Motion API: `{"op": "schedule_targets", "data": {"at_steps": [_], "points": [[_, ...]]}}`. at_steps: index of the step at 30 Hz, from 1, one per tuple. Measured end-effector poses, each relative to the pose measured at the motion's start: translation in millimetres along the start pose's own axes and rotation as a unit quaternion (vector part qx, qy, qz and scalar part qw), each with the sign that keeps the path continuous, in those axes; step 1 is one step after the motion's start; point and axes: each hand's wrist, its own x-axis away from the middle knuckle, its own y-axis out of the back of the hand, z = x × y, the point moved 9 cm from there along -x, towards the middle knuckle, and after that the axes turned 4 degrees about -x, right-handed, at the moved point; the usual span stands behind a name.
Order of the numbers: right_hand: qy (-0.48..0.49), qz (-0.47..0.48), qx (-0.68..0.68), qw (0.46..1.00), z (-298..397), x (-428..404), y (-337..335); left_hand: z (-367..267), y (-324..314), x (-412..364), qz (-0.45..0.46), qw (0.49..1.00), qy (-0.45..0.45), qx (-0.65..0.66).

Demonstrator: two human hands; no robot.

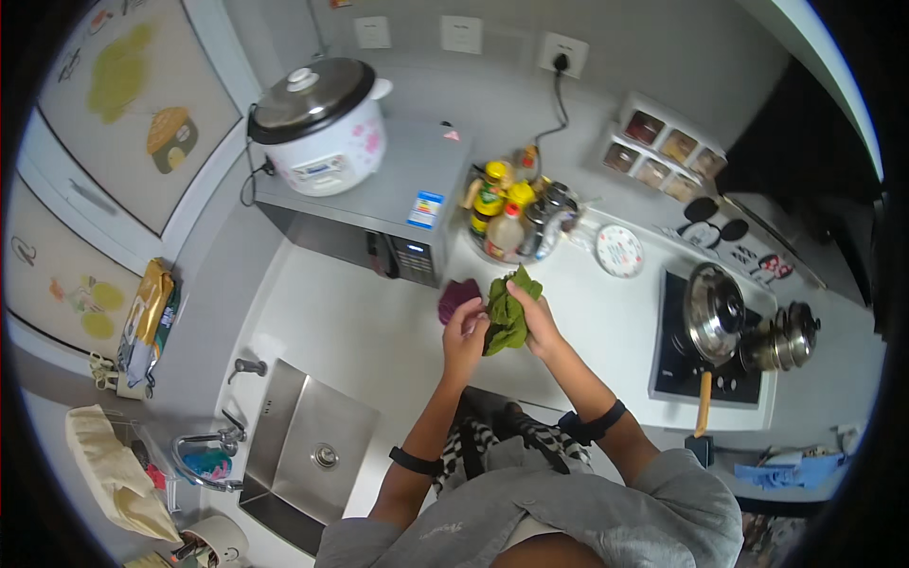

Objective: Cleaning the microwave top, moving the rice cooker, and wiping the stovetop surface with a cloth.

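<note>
A bunched green cloth (507,316) is held up over the white counter by my right hand (534,316), whose thumb presses on its upper part. My left hand (466,337) is at the cloth's left edge with its fingers bent; whether they pinch the cloth is not clear. Just beyond my left fingertips a crumpled purple cloth (458,298) lies on the counter, partly hidden by them.
A rice cooker (323,135) stands on a microwave oven (419,259) at the back left. Behind my hands is a tray of condiment bottles (511,213). A steel sink (323,419) is at left, a cooktop (667,355) with a lidded pan (714,312) at right.
</note>
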Motion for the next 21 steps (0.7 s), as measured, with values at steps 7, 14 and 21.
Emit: {"op": "schedule_targets", "data": {"at_steps": [7, 14, 21], "points": [[-0.037, -0.014, -0.027, 0.999, -4, 75, 140, 58, -118, 82, 0.087, 0.988, 0.12, -0.043], [-0.075, -0.063, 0.064, 0.993, 4, 133, 247, 144, -196, 131, 0.111, 0.958, 0.261, 0.032], [0.112, -0.185, 0.443, 0.87, 46, 139, 354, 152, -161, 130, -0.012, 0.984, 0.162, -0.072]]}}
